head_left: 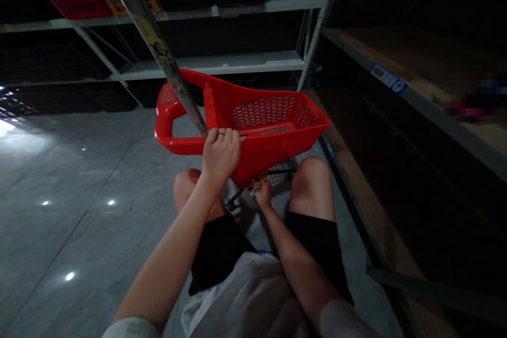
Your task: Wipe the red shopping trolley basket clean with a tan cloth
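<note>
Left hand [220, 152] clamped on red basket [253, 121] rim, basket tilted above knees. Right hand [261, 190] below it, at dark metal frame [277, 173]; grip unclear. Risk: one-handed hold slips, basket tips toward shelf post [158, 42] just beyond the knuckles.

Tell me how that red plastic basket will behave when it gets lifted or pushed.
The red basket looks like rigid moulded plastic, so it should keep its shape. Its perforated walls and empty inside suggest it is light for its size. Held only at the rim by the left hand and already tilted, it may swing or tip.
</note>
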A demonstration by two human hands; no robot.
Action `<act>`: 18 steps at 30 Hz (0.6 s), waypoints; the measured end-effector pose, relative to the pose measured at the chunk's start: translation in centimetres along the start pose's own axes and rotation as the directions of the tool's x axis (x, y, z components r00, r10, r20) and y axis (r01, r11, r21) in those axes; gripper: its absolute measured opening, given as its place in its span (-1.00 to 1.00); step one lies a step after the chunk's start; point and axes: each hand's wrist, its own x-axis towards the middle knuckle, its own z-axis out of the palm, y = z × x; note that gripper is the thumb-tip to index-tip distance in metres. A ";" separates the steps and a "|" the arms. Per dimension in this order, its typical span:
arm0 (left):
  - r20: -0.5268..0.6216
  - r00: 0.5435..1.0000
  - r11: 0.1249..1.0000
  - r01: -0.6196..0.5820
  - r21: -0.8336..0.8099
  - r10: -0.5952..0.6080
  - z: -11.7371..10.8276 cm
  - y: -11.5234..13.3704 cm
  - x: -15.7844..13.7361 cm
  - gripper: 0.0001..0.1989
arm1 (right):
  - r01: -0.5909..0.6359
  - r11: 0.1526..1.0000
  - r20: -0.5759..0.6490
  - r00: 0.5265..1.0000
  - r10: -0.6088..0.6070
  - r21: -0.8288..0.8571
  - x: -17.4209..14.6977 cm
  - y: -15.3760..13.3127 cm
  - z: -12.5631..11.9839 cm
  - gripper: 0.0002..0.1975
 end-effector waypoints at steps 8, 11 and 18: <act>-0.193 0.942 0.957 -0.287 -0.040 0.274 -1.3 -3.6 -2.7 -0.70 | -0.033 0.998 -0.216 0.975 0.044 0.053 5.2 -2.0 -1.2 -0.66; -0.375 0.927 0.990 -0.056 -0.129 0.004 -2.8 -6.4 -3.6 -0.75 | -0.035 0.998 -0.284 0.958 0.049 0.056 7.9 -2.7 -2.2 -0.65; -0.083 0.963 0.965 0.252 -0.074 -0.258 -4.0 -8.4 -1.6 -0.49 | -0.121 0.990 -0.062 0.990 0.125 0.071 -0.1 -0.2 3.1 -0.88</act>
